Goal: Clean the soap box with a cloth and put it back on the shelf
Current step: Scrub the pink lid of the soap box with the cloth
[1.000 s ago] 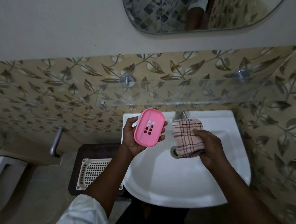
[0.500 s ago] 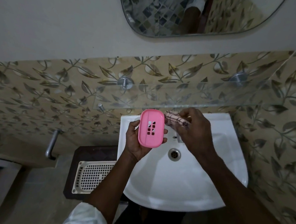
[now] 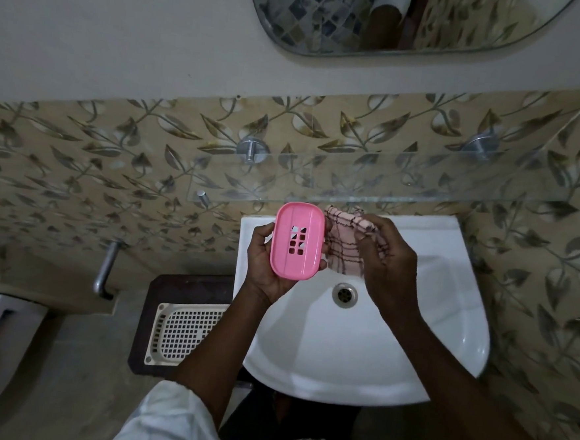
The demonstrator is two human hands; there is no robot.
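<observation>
White washbasin (image 3: 358, 345) is the landmark; glass shelf (image 3: 403, 193) sits just above its back rim. Left hand (image 3: 269, 256) over the basin's back-left part, grip closed around the pink soap box (image 3: 297, 241), slotted face towards the camera. Right hand (image 3: 387, 261) beside it, grip bunching the checked cloth (image 3: 344, 239), which touches the box's right edge. Risks, as judged: smooth plastic could slip from a one-handed hold under wiping pressure and drop into the basin; lifting later, the box could knock the shelf's front edge.
</observation>
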